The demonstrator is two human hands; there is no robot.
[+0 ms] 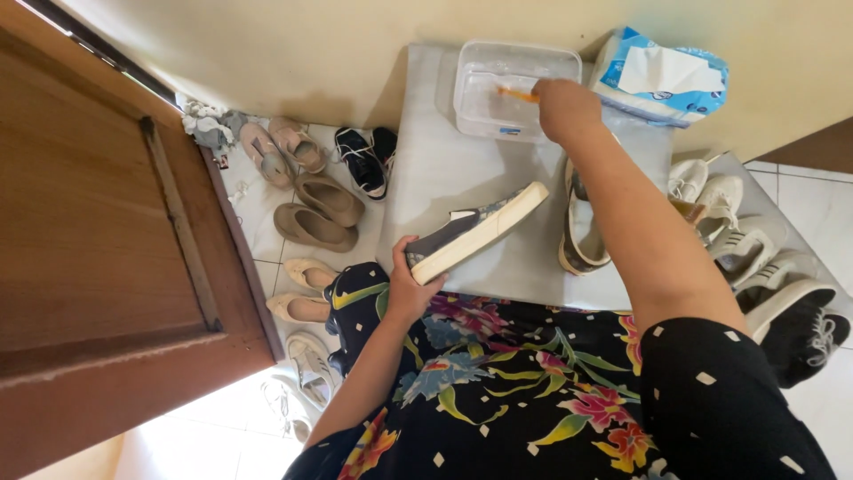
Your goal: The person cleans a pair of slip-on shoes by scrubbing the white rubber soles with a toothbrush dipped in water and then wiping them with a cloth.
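Note:
My left hand (409, 286) grips the heel end of a grey slip-on shoe (471, 233) with a cream sole, holding it tilted on its side above a grey table top (444, 169). My right hand (563, 107) reaches to the far edge of the table and holds an orange-handled brush (515, 92) inside a clear plastic tub (506, 84). The matching shoe (579, 233) lies on the table under my right forearm, partly hidden by it.
A blue and white tissue pack (662, 78) sits at the table's far right corner. Pairs of flat shoes (311, 209) and black sneakers (364, 160) line the tiled floor at left beside a wooden door (98, 249). White sneakers (737, 231) stand at right.

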